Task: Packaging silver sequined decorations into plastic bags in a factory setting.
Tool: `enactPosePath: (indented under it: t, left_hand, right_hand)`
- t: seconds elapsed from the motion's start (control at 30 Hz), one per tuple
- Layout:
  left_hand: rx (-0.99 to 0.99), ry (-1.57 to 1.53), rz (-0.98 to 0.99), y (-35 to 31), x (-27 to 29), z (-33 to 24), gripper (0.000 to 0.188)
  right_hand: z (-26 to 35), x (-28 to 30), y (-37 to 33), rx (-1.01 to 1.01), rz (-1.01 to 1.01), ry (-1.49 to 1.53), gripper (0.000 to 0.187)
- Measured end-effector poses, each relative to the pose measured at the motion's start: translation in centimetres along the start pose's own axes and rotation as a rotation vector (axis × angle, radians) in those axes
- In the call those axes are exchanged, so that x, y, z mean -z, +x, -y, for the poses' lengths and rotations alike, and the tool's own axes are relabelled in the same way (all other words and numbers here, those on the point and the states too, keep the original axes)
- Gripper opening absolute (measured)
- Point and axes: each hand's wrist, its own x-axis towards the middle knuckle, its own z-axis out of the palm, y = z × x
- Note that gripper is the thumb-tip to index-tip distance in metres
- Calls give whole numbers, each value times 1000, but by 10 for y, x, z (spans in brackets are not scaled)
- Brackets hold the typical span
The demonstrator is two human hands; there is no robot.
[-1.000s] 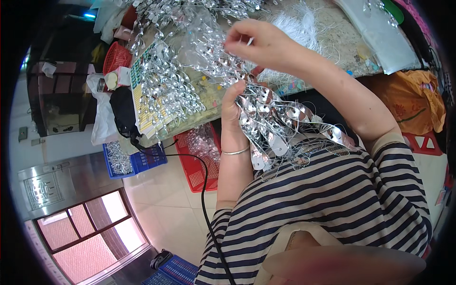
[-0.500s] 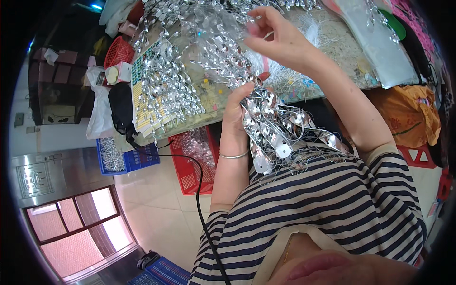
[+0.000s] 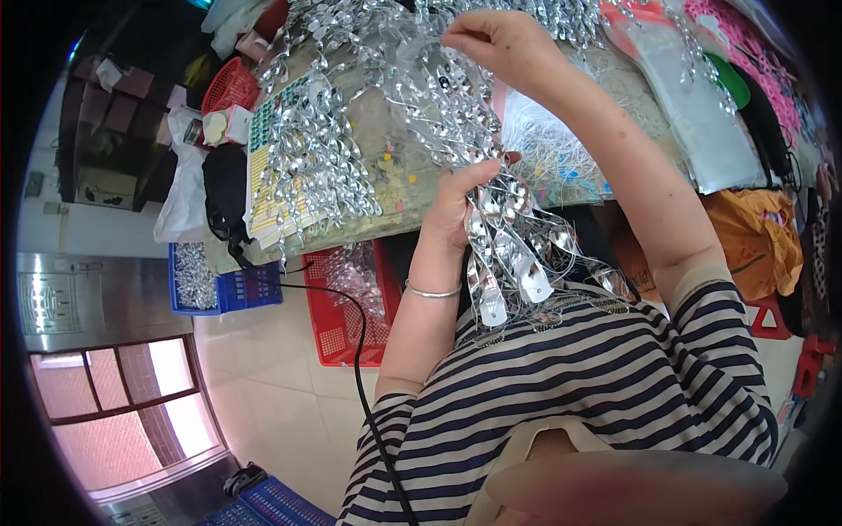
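Note:
My left hand (image 3: 460,197) is closed around a bundle of shiny silver twisted strips (image 3: 517,254). Their flat ends and thin cords hang toward my striped shirt. The far part of the bundle lies over the table, inside or under a clear plastic bag (image 3: 405,96); the overlap makes it hard to tell which. At the bag's far side my right hand (image 3: 513,48) has thumb and fingertips pinched together on what looks like its edge. The fingertips partly hide the plastic.
More silver spirals (image 3: 316,158) lie at the table's left. White threads (image 3: 548,136) and flat clear bags (image 3: 702,114) are to the right. Below stand a red crate (image 3: 338,342) and a blue crate (image 3: 250,289). A black cable (image 3: 361,351) runs past my left arm.
My right hand has gone from spread fingers to a pinch at the plastic. The left hand keeps its hold on the strips. The whole view has shifted slightly.

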Motion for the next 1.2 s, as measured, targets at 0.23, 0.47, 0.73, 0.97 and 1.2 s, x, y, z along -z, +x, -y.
enactPosePath:
  t: [0.23,0.47,0.73,0.97,1.2]
  left_hand:
    - [-1,-41,9,6,10,1,47]
    - [-17,-101,-86,10,8,0,22]
    - [-70,-33,-191,12,-10,1,49]
    - [-89,77,-216,8,-16,-2,76]
    - [-94,105,-236,4,-22,-6,70]
  right_hand:
    - [15,8,-15,194,-53,-127,16]
    - [26,8,-34,384,-57,-242,13]
    - [14,-1,-6,524,-75,-443,10]
    - [30,-14,18,490,196,-571,8]
    - [59,-14,36,217,411,-636,8]
